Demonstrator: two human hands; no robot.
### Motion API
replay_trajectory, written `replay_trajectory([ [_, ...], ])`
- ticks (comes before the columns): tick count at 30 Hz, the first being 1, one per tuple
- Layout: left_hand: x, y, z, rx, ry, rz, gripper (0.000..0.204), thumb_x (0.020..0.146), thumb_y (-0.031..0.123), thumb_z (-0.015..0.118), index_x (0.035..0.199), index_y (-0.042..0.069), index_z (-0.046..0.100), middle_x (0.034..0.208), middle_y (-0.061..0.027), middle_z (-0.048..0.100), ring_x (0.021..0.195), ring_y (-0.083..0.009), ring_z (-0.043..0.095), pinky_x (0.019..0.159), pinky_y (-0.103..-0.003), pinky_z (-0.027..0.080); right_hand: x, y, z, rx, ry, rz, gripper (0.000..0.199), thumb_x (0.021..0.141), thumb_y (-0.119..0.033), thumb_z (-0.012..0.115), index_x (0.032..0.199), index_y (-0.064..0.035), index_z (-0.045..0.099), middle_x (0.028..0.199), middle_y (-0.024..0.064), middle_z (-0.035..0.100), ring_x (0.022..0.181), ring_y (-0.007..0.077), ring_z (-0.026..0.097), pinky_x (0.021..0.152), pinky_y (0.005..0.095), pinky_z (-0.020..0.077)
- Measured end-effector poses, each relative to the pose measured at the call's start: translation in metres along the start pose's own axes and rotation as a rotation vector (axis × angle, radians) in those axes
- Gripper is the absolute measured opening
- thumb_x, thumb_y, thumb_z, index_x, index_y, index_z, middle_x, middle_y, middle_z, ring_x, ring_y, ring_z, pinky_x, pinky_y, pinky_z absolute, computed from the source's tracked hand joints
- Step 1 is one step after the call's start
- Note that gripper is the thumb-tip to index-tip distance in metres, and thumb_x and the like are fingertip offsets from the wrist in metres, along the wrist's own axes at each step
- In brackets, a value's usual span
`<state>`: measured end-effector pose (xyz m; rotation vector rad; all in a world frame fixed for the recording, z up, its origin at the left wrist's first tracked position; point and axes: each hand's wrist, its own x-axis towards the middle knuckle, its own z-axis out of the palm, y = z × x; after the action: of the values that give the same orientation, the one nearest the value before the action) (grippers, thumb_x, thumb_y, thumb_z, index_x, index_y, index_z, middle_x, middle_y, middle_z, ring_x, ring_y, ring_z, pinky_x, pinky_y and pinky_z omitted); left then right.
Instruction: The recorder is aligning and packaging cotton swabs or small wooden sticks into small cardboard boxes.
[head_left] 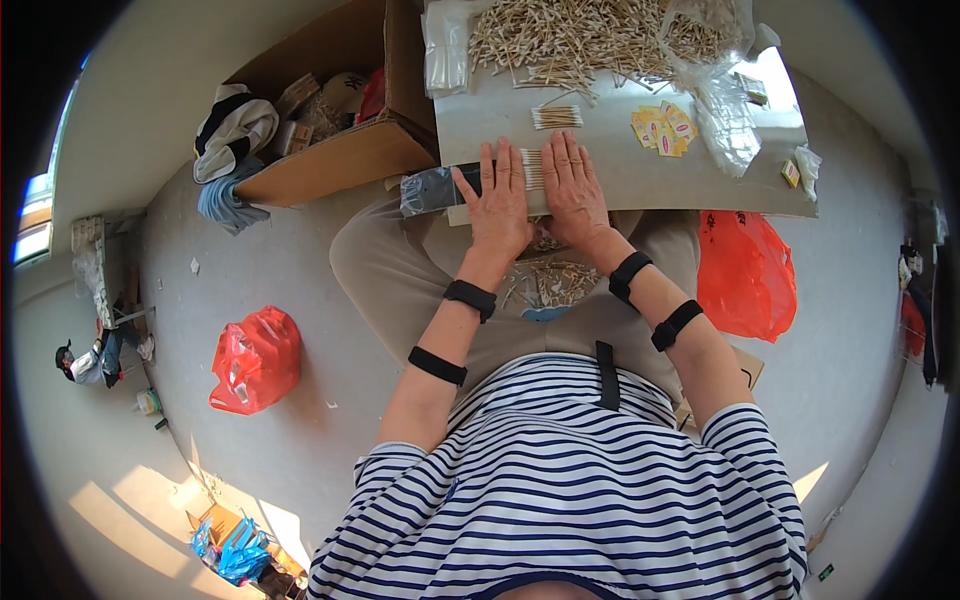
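A flat row of cotton swabs lies near the front edge of the metal-looking board, between my two hands. My left hand rests flat at the row's left side, fingers stretched forward and thumb spread. Under it runs a dark strip with clear plastic film, which sticks out to the left. Against the right side, my right hand lies flat with its fingers straight, covering the swab ends. Just beyond my fingertips sits a second neat row of cotton swabs.
A big heap of loose cotton swabs covers the far part of the board. Yellow labels and a crumpled clear bag lie at right. An open cardboard box stands left. Red plastic bags sit on the floor.
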<state>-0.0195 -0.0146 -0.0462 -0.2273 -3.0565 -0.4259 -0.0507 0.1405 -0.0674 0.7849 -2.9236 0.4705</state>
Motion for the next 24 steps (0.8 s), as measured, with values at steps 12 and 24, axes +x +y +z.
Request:
replay_trajectory([
  [12,-0.027,-0.004,-0.023,-0.16,0.095,0.023,0.057,0.068,0.021,0.087,0.122,0.015,0.073,0.135,-0.0079,0.054,0.137,-0.031,0.043,0.119,-0.066,0.016,0.002,-0.004,-0.003,-0.048,-0.03,0.012,0.114,0.069,-0.03,0.088,0.157,0.0089,0.025,0.167,0.0285,0.021,0.158,0.0428,0.017,0.13,0.0503,0.0172],
  [24,-0.026,0.0,-0.026,-0.171,0.082,0.007,0.057,0.069,0.021,0.087,0.123,0.015,0.072,0.13,-0.0074,0.055,0.133,-0.0306,0.044,0.119,-0.066,0.018,0.0,-0.001,0.004,-0.024,0.036,0.005,0.115,0.066,-0.025,0.088,0.156,0.0082,0.025,0.166,0.0285,0.023,0.157,0.0437,0.02,0.129,0.0508,0.0194],
])
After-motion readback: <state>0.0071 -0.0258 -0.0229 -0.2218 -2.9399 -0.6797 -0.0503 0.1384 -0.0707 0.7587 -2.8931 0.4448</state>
